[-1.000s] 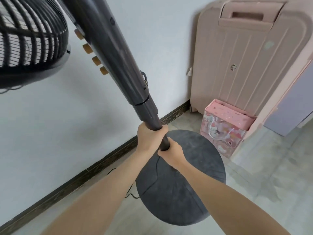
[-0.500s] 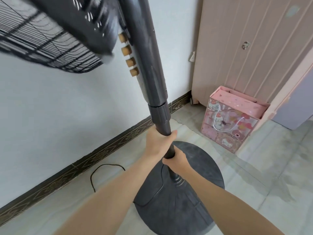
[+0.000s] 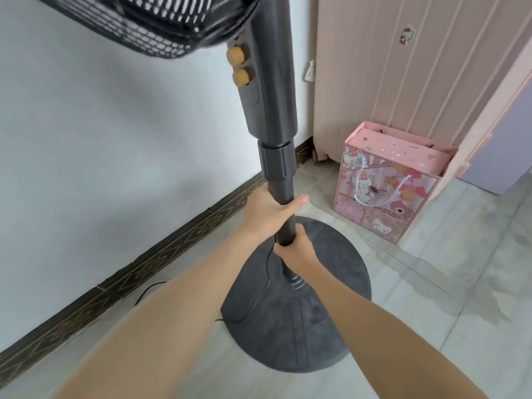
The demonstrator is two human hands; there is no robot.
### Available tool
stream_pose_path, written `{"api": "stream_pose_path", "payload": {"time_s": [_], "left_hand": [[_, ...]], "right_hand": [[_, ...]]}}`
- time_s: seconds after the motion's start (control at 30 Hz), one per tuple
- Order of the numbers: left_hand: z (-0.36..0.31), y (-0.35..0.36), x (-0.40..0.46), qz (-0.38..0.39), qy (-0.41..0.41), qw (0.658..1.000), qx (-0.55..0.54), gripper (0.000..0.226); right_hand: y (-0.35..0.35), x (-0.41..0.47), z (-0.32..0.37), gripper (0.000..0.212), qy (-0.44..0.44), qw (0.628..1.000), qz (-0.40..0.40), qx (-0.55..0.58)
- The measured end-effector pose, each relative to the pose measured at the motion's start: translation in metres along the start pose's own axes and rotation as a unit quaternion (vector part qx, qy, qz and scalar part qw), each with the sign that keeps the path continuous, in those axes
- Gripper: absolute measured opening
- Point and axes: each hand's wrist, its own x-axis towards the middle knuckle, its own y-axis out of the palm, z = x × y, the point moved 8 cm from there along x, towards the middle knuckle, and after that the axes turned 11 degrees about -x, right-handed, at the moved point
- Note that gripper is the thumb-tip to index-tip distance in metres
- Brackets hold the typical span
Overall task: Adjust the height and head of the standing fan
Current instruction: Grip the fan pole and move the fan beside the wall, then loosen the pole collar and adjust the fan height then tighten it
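both hands wrap the fan pole [image 3: 283, 205]: left hand [image 3: 266, 210] above, right hand [image 3: 296, 249] at 6 o'clock. height step under way; fan head [image 3: 149, 21] adjustment remains.

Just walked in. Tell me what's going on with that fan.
A person is gripping the standing fan's pole with both bare hands. The left hand wraps it just under the height collar, and the right hand holds lower down, above the round base resting on the tiled floor. The fan head hangs overhead at the top of the view. A pink gift bag stands beside the base.
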Motion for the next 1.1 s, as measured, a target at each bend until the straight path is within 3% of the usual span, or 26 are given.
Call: {"api": "stream_pose_path", "payload": {"time_s": [0.33, 0.6, 0.83, 1.1], "left_hand": [[0.005, 0.007, 0.023, 0.001, -0.042, 0.999, 0.011, 0.029], [0.005, 0.005, 0.023, -0.014, -0.043, 0.999, 0.021, 0.03], [0.002, 0.003, 0.014, -0.016, -0.038, 0.999, 0.033, 0.024], [-0.017, -0.029, -0.005, -0.027, -0.008, 1.0, 0.002, 0.04]], "right_hand": [[-0.011, 0.004, 0.002, 0.038, -0.013, 1.0, -0.026, 0.002], [-0.027, -0.005, 0.026, 0.037, -0.077, 0.994, -0.082, 0.019], [-0.031, -0.004, 0.029, 0.032, -0.082, 0.994, -0.07, -0.011], [-0.052, -0.022, 0.051, 0.043, -0.088, 0.994, -0.071, 0.011]]}}
